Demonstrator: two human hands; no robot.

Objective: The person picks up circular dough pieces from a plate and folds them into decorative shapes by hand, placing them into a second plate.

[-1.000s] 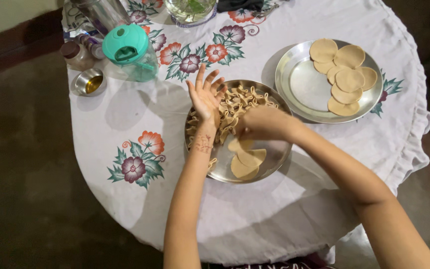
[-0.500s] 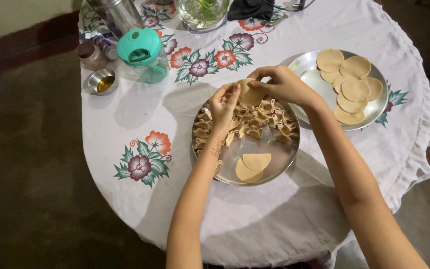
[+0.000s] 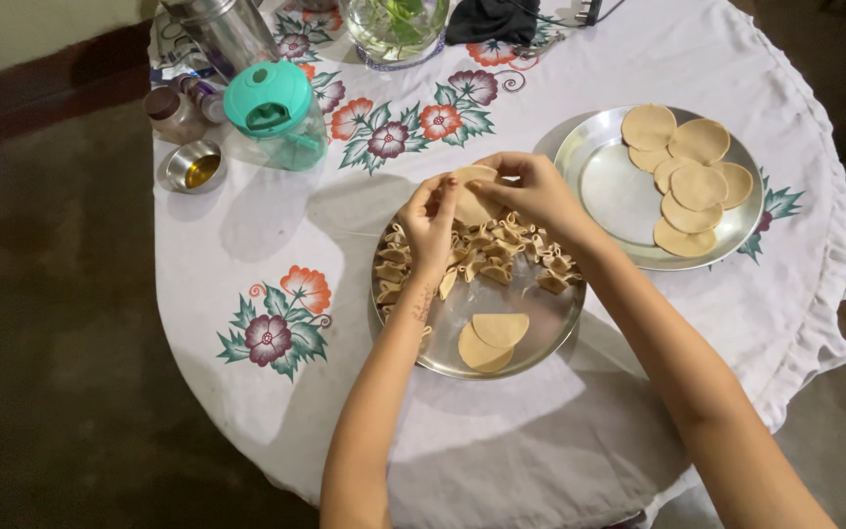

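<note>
Head view, read from left to right. A small steel bowl (image 3: 194, 167) holding yellow oil stands near the left edge of the tabletop (image 3: 501, 431), which is covered by a white flowered cloth. Beside it are a brown-capped bottle (image 3: 168, 113) and a jar with a teal lid (image 3: 271, 110); a steel container (image 3: 227, 29) and a glass bowl with green leaves in water (image 3: 396, 24) stand at the far edge.

At centre, the left hand (image 3: 431, 220) and the right hand (image 3: 531, 191) both pinch one flat dough disc (image 3: 475, 196), held just above the far rim of the near steel plate (image 3: 540, 328). The disc is partly folded; its long axis runs roughly left to right between the two hands, its broad face tilted toward the camera. Both hands are closed on its edges with fingertips.

The near steel plate contains a heap of small folded dough shapes (image 3: 487, 253) in its far half and two half-folded discs (image 3: 490, 338) in its near half.

To the right, well apart from the hands, a second steel plate (image 3: 609, 196) carries overlapping flat round dough discs (image 3: 682, 176) along its right side.
</note>
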